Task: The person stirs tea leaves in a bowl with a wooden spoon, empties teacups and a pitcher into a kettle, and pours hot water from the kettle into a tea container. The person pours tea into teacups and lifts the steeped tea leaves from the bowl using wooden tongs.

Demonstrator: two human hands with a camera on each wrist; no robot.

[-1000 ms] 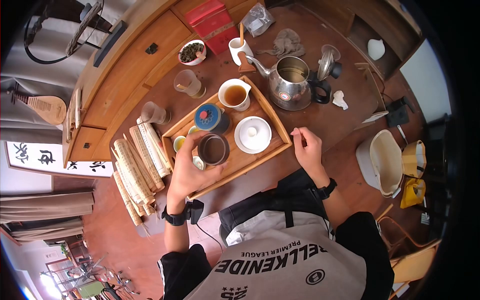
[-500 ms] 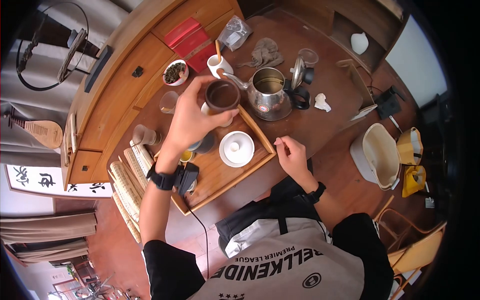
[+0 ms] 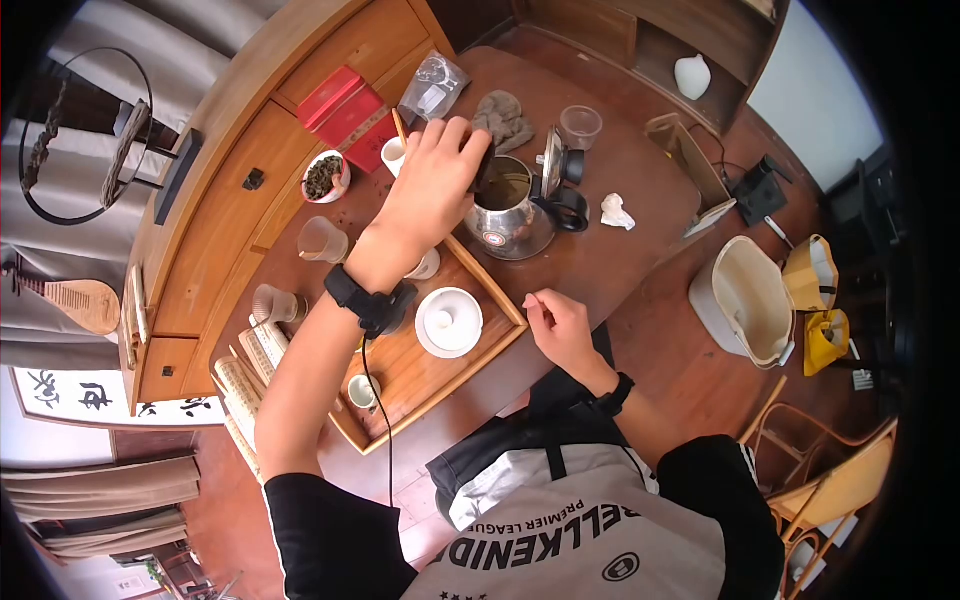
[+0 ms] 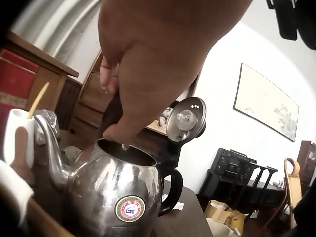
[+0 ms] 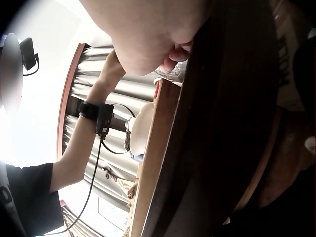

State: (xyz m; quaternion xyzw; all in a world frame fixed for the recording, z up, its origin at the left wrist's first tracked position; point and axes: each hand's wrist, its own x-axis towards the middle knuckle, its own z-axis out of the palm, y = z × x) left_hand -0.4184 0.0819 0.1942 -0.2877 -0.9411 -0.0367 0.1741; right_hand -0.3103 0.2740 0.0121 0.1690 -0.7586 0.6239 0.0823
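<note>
Over the kettle's mouth, my left hand [image 3: 430, 185] grips a dark brown cup [image 4: 113, 111], tipped downward and mostly hidden behind the hand in the head view. The shiny steel kettle [image 3: 510, 235] stands with its lid [image 4: 186, 121] raised beside the black handle. A small bright drip shows at the kettle's opening in the left wrist view. My right hand [image 3: 562, 328] rests at the table edge near the tray corner, fingers loosely curled, holding nothing. On the wooden tray [image 3: 400, 400] are a white lidded bowl [image 3: 448, 322] and a small white cup [image 3: 363, 391].
Left of the tray stand two clear glasses [image 3: 322, 240] and bamboo scrolls [image 3: 240, 385]. Behind are a bowl of tea leaves [image 3: 325, 177], a red box [image 3: 347, 118], a grey cloth [image 3: 503, 120] and a plastic bag [image 3: 433, 85]. Crumpled tissue [image 3: 617, 212] lies right of the kettle.
My left hand has lifted the brown cup off the tray, carried it forward and right, and tipped it over the kettle. The right hand has stayed by the table edge.
</note>
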